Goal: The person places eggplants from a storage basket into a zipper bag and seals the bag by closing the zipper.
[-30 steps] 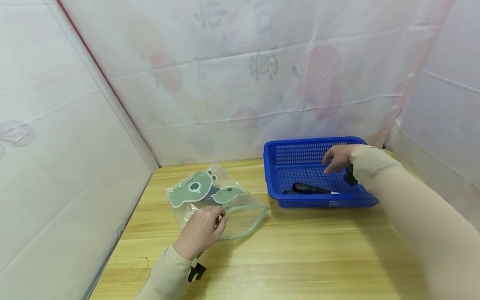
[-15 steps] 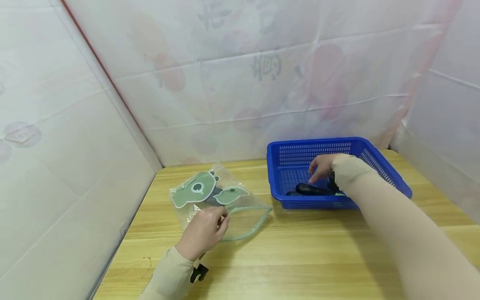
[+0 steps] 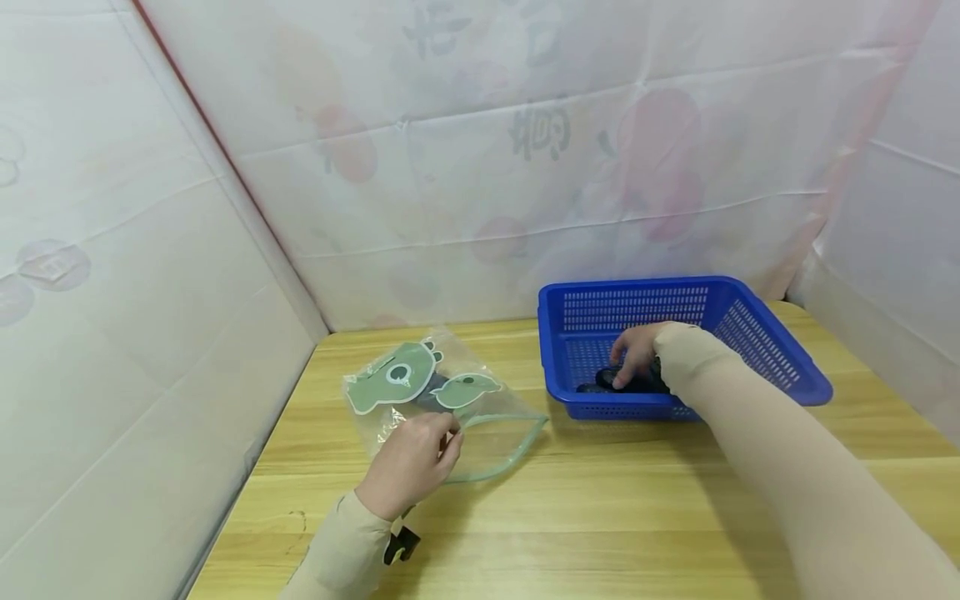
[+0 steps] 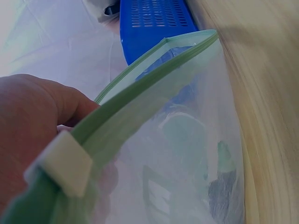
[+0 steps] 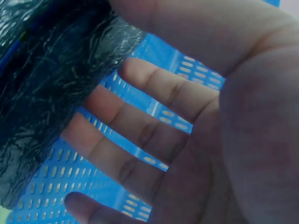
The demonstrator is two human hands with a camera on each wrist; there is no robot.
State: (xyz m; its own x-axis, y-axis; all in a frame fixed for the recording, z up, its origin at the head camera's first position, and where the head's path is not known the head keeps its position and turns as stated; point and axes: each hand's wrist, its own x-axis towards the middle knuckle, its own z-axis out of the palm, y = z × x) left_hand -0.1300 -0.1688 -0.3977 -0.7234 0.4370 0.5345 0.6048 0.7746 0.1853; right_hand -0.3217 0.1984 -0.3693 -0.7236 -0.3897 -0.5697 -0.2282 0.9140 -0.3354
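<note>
Wood-grained counter (image 3: 562, 533): toward its back left corner lies a clear plastic bag (image 3: 450, 389), green rim (image 4: 145, 84) pinched by the left hand (image 3: 411, 462); toward the back right corner, inside a perforated blue basket (image 3: 600, 408), the right hand (image 3: 637, 348) pinches a crinkled black package (image 5: 56, 88).

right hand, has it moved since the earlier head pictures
Yes: judged against the blue basket, the right hand has shifted left and nearer the basket's near wall, reaching the dark wrapped item.
</note>
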